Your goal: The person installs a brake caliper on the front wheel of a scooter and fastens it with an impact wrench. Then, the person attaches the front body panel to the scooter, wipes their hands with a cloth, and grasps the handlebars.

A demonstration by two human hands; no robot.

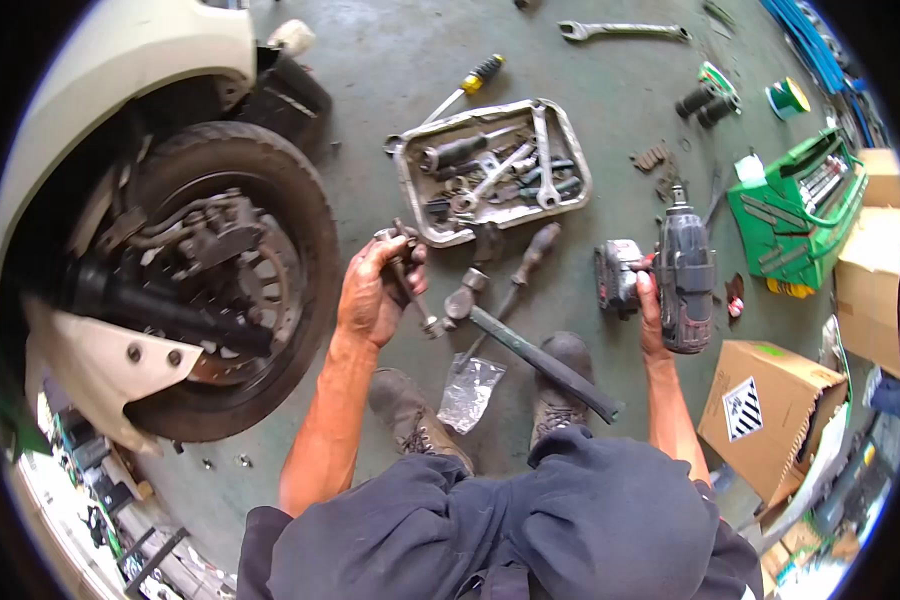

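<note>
My left hand (375, 288) is closed around some metal bolts (402, 262), just below the tray's lower left corner. In my right hand (650, 310) is a cordless impact wrench (686, 275), its socket end pointing away from me and its battery to the left. The metal tray (582, 180) holds wrenches, sockets and other tools. Between my hands a hammer (540, 360) lies on the floor, with a dark-handled tool (530, 262) beside it. A small clear plastic bag (470, 388) rests between my boots.
At the left are a car's wheel hub and brake (240, 250) with a tire (315, 210) around them. A screwdriver (482, 75) and a wrench (625, 32) lie beyond the tray. A green toolbox (785, 225) and cardboard boxes (760, 400) stand at the right.
</note>
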